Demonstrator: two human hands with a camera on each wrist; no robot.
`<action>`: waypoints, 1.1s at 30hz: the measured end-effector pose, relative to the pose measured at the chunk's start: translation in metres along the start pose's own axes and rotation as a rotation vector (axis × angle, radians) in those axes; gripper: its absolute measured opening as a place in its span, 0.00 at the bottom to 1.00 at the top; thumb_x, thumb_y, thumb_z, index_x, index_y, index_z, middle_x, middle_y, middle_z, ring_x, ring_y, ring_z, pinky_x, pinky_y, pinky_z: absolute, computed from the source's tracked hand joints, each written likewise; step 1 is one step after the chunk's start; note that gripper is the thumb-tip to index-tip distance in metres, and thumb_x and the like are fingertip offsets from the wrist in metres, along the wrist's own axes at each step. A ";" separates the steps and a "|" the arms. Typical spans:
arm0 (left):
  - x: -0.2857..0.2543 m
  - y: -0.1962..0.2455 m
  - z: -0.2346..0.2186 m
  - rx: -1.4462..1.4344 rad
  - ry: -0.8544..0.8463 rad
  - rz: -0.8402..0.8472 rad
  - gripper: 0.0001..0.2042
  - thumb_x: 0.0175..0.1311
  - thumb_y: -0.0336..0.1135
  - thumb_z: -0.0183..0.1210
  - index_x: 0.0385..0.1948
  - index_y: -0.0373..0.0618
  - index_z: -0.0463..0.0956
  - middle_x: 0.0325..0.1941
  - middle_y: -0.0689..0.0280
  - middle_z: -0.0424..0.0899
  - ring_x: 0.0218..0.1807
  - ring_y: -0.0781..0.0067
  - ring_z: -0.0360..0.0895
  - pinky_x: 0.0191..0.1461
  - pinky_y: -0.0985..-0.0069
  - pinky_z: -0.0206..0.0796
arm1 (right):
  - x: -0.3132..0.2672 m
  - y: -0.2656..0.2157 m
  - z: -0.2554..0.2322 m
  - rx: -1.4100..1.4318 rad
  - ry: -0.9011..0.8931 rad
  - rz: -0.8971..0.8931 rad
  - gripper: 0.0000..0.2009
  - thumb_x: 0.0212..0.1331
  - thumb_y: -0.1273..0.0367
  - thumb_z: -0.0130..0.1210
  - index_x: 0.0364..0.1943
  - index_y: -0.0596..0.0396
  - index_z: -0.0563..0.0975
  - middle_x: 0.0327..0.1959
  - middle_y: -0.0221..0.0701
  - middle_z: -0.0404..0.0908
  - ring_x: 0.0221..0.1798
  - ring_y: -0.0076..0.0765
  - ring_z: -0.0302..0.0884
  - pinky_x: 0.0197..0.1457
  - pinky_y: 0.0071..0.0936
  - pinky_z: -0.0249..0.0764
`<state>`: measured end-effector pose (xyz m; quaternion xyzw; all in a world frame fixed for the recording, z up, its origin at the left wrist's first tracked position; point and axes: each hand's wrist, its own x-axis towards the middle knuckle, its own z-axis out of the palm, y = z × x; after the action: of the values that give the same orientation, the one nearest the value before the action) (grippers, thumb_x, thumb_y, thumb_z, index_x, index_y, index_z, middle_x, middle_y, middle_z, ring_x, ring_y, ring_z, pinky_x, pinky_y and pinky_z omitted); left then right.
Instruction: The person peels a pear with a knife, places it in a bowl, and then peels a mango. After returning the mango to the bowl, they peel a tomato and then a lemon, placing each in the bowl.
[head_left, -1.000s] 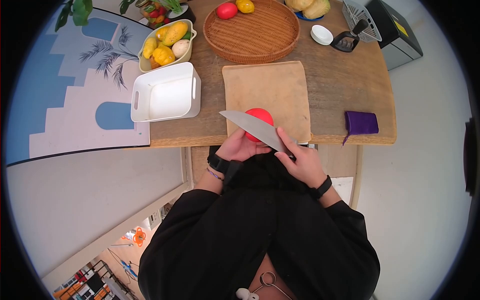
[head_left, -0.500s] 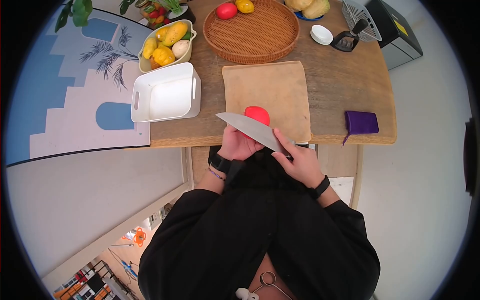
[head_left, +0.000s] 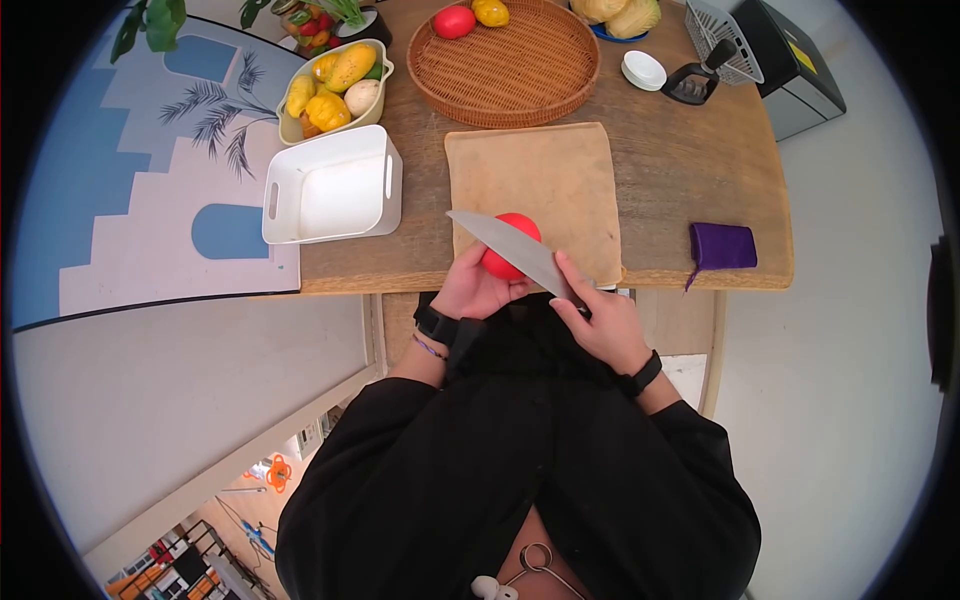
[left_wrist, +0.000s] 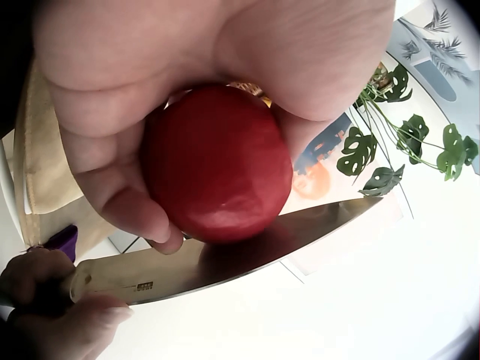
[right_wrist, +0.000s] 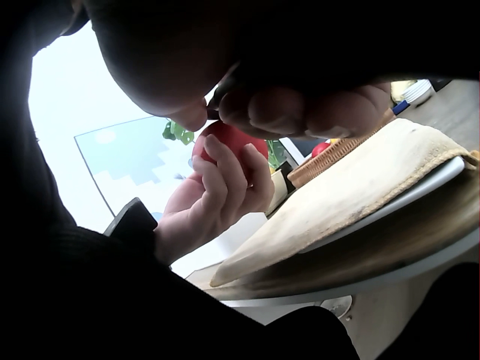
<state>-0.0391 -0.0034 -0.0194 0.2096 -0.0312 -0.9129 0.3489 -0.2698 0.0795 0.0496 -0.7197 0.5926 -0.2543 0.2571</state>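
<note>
A round red object (head_left: 520, 229) is held by the left hand (head_left: 474, 287) over the front edge of the cloth-covered board (head_left: 550, 170). In the left wrist view, that hand's fingers and thumb curl round the red object (left_wrist: 217, 163). The right hand (head_left: 606, 325) grips a large knife (head_left: 515, 248) near its handle, the blade pointing up and left. Seen from the left wrist, the blade (left_wrist: 247, 255) lies across the red object's far side; whether its edge touches cannot be told. The right wrist view shows the right fingers curled, the knife mostly hidden.
A white bin (head_left: 335, 195) and a bowl of yellow produce (head_left: 335, 85) stand at left. Behind the board is a wicker tray (head_left: 500, 60) with a red and a yellow item. At right are a purple pouch (head_left: 723, 246), a small white dish (head_left: 643, 70) and a black-handled tool (head_left: 692, 82).
The red object has turned in the left hand, showing a different outline. The knife tip has moved slightly up and right since half a second ago, with the right hand shifting a little.
</note>
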 end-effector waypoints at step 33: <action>-0.004 -0.001 0.013 0.480 -0.035 -0.043 0.28 0.80 0.59 0.41 0.69 0.50 0.68 0.53 0.63 0.83 0.40 0.67 0.82 0.34 0.74 0.72 | -0.002 0.000 0.003 0.035 0.030 0.027 0.33 0.68 0.54 0.62 0.77 0.30 0.65 0.23 0.38 0.83 0.26 0.50 0.83 0.30 0.40 0.77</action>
<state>-0.0420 -0.0015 -0.0066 0.2713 -0.2488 -0.8901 0.2689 -0.2685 0.0818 0.0474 -0.7032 0.6015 -0.2718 0.2642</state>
